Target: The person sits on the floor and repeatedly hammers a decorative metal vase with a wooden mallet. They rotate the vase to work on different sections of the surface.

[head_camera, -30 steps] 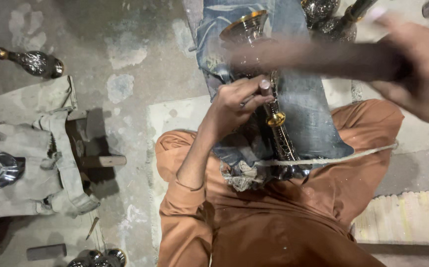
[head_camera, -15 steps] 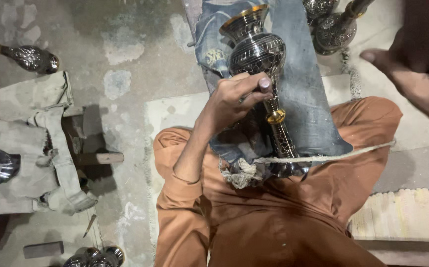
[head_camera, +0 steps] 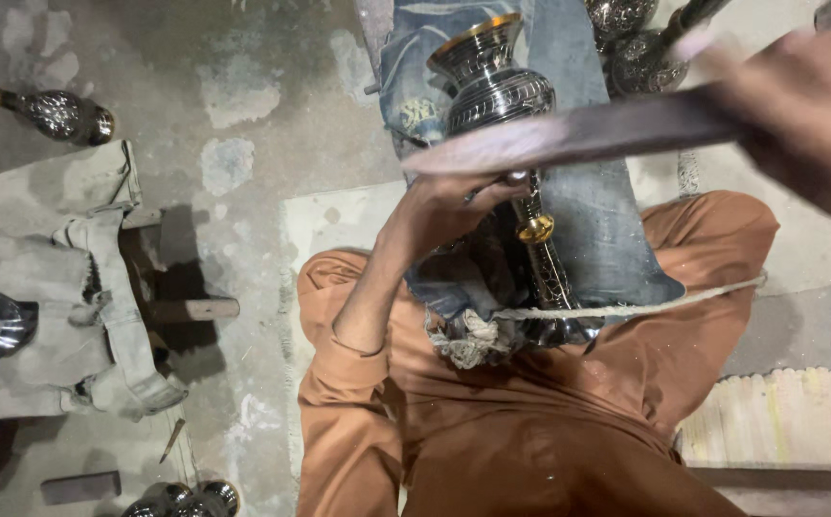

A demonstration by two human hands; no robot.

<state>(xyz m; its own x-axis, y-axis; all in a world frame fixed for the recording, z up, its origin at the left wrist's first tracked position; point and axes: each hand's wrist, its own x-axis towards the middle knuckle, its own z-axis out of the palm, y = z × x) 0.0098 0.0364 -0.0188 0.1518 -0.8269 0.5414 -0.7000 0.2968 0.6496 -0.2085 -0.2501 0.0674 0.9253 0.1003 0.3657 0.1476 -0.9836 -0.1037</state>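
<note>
Head view, looking straight down on a seated person in rust-orange clothing. An engraved metal vase [head_camera: 492,91] with a brass-rimmed mouth lies on a strip of blue denim cloth [head_camera: 588,211] spread over the lap; its long axis runs from the flared mouth, farthest from the body, down a slender stem with a brass collar [head_camera: 536,229] to a base at the lap, where a pale cord [head_camera: 626,306] crosses it. The left hand [head_camera: 449,206] sits just body-side of the vase's belly, fingers curled closed around the top of the stem, forearm rising from the lap toward it. The right hand [head_camera: 798,115], blurred, is closed on one end of a long dark flat tool [head_camera: 578,139], which lies almost crosswise to the vase's axis, over the belly just above the left hand; contact cannot be told. Other engraved metal pieces [head_camera: 631,43] lie beyond the denim, another [head_camera: 56,113] well apart on the concrete floor [head_camera: 243,77].
</note>
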